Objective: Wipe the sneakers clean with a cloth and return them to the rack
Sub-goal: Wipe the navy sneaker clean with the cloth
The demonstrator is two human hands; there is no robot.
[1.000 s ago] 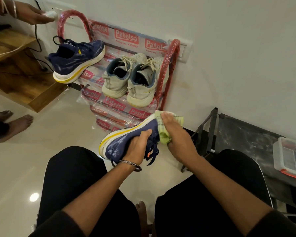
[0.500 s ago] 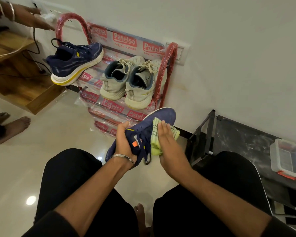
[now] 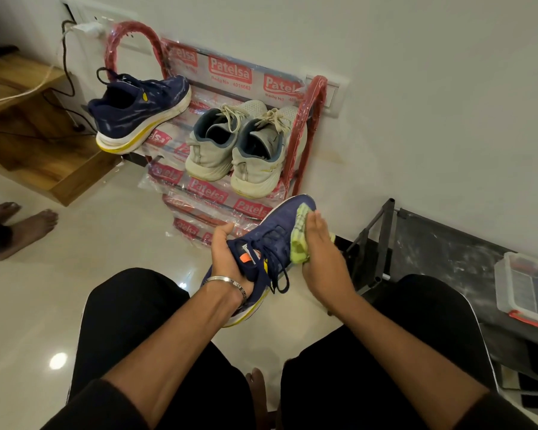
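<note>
You sit with your legs apart, and you hold one blue sneaker [image 3: 274, 240] up in front of your knees. Its toe points away from you, toward the wall. Your left hand [image 3: 230, 256] grips the back part of the shoe, near the heel, with the fingers curled around it. A silver bangle [image 3: 227, 282] sits on that wrist. The dark laces hang down loose under the shoe.

Your right hand [image 3: 320, 259] pinches a green-yellow cloth [image 3: 300, 240] and presses it against the right side of the shoe, near the toe. Your fingers lie fairly straight along the cloth and your thumb is tucked under it.

The red shoe rack [image 3: 308, 119] stands against the wall just past the shoe you hold. It is still wrapped in clear plastic with red labels. The other blue sneaker [image 3: 140, 113] rests on the left end of the top shelf, with its heel sticking out over the edge. A pair of pale grey sneakers [image 3: 239, 150] sits side by side on the right of that shelf, heels toward you.

A white charger [image 3: 87, 29] is plugged into the wall at the top left. Someone else's bare feet [image 3: 22, 225] stand on the shiny floor at the left. A dark low stand [image 3: 448, 243] is on your right, with a clear plastic box [image 3: 522, 283] on it.
</note>
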